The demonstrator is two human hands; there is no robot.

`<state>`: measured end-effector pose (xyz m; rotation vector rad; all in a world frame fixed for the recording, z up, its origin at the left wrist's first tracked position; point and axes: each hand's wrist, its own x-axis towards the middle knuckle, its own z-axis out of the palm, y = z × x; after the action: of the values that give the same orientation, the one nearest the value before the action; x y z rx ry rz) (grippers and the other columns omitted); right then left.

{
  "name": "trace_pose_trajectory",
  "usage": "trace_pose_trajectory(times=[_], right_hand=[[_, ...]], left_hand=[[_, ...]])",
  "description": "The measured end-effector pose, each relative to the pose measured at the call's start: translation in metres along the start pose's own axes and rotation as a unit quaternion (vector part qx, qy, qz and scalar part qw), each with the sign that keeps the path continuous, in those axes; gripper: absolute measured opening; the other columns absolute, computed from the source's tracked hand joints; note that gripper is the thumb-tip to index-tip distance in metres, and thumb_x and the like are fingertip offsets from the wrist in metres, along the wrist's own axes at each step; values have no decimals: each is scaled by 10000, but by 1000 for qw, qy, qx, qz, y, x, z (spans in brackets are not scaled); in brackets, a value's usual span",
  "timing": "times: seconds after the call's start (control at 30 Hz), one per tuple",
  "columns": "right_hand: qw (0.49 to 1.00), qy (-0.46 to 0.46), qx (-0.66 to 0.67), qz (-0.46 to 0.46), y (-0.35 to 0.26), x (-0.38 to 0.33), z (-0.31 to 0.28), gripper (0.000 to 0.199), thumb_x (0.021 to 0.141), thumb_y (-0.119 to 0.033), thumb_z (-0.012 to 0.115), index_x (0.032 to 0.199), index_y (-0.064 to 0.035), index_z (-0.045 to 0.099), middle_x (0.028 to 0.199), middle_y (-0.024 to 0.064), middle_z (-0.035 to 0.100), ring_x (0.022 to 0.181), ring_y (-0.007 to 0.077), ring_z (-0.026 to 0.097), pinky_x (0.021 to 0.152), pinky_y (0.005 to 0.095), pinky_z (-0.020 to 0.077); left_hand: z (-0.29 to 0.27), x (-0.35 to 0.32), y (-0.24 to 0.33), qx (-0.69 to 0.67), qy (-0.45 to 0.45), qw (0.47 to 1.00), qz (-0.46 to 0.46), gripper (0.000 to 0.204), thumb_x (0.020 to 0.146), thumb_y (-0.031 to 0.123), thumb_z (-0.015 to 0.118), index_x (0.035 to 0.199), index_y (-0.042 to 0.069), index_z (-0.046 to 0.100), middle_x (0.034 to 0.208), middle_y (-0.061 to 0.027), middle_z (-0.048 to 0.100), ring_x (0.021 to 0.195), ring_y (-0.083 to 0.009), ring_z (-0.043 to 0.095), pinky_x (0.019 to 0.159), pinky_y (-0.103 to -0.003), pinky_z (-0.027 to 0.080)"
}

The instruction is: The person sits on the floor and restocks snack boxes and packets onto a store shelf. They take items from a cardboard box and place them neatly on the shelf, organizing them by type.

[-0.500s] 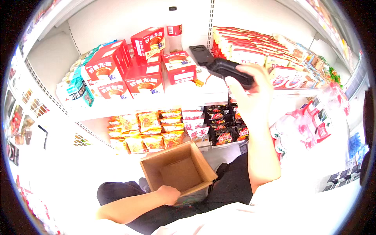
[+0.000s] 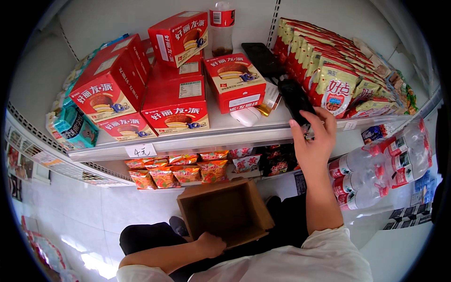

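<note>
My right hand (image 2: 314, 141) is raised to the white shelf (image 2: 197, 136) and grips a black handheld device (image 2: 295, 99) whose upper end lies on the shelf. My left hand (image 2: 210, 244) holds the near edge of an open, empty cardboard box (image 2: 225, 212) low by my lap. Red snack boxes (image 2: 176, 101) are stacked on the shelf left of the device, one (image 2: 234, 81) right beside it. A second flat black device (image 2: 261, 58) lies behind it.
A drink bottle (image 2: 221, 29) stands at the shelf's back. Rows of snack bags (image 2: 334, 70) fill the shelf's right side. Orange packets (image 2: 174, 171) and dark packets (image 2: 277, 162) line the lower shelf. Packed water bottles (image 2: 380, 164) sit at right.
My right hand has come down and nearer with the black device, its end now resting on the shelf. The view has shifted closer to the shelf. My left hand still holds the box.
</note>
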<state>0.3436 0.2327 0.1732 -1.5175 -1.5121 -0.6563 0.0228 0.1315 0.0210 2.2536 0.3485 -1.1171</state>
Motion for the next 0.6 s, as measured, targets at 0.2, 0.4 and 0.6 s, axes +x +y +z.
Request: trace_pose_trajectory(times=[0.2,0.4,0.6], right_hand=[[997,-31,-8,69,-13,8,12,483,794,-278,891,1184,-50,717,1112,142,567,998,325,572,904,433,477],[999,13,15,39,-19,5,10,444,808,-218,869,1183,-44,707,1202,155,555,1038,313,586,931,426,476],[992,-43,101,-65,-53,17,-8,397,832,-92,781,1208,-12,680,1374,180,527,1113,321,615,926,424,512]], left_hand=[[-19,-8,-5,13,19,1000,9,458,987,485,640,1106,62,767,1061,-151,779,1021,-339,748,801,-470,597],[-43,-28,-3,-6,123,992,1,522,1006,510,576,1185,27,660,938,-200,765,912,-382,758,768,-491,603],[-80,-76,-26,-29,291,953,-75,438,991,452,608,1159,51,665,903,-189,754,876,-396,745,758,-500,593]])
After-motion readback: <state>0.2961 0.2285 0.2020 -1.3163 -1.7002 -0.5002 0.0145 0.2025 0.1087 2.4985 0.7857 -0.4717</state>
